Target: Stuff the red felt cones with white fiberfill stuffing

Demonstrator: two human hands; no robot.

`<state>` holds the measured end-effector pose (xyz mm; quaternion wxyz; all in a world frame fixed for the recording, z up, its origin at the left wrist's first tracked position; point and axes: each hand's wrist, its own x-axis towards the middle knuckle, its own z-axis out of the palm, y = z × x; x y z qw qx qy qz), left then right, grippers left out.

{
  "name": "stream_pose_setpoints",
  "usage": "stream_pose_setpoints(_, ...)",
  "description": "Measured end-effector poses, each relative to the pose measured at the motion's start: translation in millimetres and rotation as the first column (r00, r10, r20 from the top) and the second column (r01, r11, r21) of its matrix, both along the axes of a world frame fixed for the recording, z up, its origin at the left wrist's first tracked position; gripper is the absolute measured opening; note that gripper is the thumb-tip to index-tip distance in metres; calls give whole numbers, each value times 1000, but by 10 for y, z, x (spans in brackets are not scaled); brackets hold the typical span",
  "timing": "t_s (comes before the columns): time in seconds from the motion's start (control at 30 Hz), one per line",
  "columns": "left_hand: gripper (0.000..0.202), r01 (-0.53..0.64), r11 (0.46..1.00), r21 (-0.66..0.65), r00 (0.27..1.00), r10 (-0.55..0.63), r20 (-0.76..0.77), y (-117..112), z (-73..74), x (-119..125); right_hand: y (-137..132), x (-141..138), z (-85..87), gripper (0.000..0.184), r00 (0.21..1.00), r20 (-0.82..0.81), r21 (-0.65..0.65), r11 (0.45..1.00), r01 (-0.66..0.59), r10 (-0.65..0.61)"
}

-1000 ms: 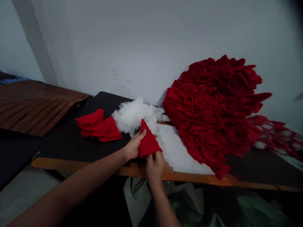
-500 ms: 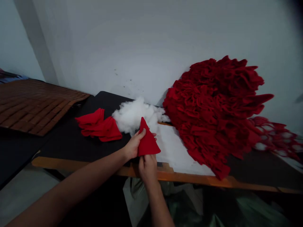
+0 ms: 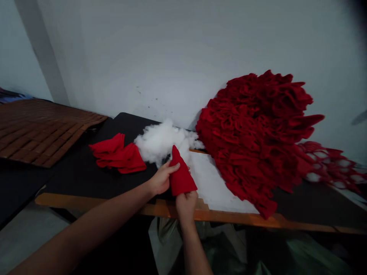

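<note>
A red felt cone hat is held above the table's front edge, its tip pointing away from me and its wide end toward me. My left hand grips its left side, thumb across the front and fingers behind. At the wide end, my right hand is closed around the lower edge; its fingertips are hidden by the felt. Just beyond the hat lies a heap of white fluffy stuffing. Several flat red felt pieces lie folded to the left of the stuffing.
A large pile of red felt pieces leans against the wall on the right. Red-and-white items lie beyond it. White paper covers part of the black table. A brown woven mat is at the left.
The cone hat and both hands have shifted slightly right and toward me. The hat looks rounder, its tip bent, and my right hand sits further right along its wide end.
</note>
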<state>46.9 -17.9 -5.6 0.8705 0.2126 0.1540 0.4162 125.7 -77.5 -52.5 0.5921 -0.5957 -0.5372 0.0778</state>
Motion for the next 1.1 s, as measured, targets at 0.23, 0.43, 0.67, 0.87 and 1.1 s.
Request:
stream_pose_setpoints(0.23, 22, -99, 994, -43, 995, 99, -4, 48, 1, -13, -43, -31, -125, 31, 784, 570, 350, 936, 41, -247)
stream_pose_setpoints(0.43, 29, 55, 997, 59, 997, -58, 49, 3, -28, -11, 56, 70, -148, 49, 868, 497, 88, 996, -19, -28)
stream_pose_setpoints(0.67, 44, 75, 993, 88, 997, -77, 16, 5, -8, -43, -66, 58, -129, 45, 902, 430, 26, 998, -55, 39)
stream_pose_setpoints(0.87, 45, 0, 999, 52, 1000, -1, 14, 3, -65, 17, 34, 71, 40, 47, 943, 301, -115, 987, -116, 146)
stream_pose_setpoints(1.1, 23, 92, 995, 38, 996, -92, -24, 42, -73, 18, 54, 77, 109, 46, 958, 245, -76, 988, -132, 146)
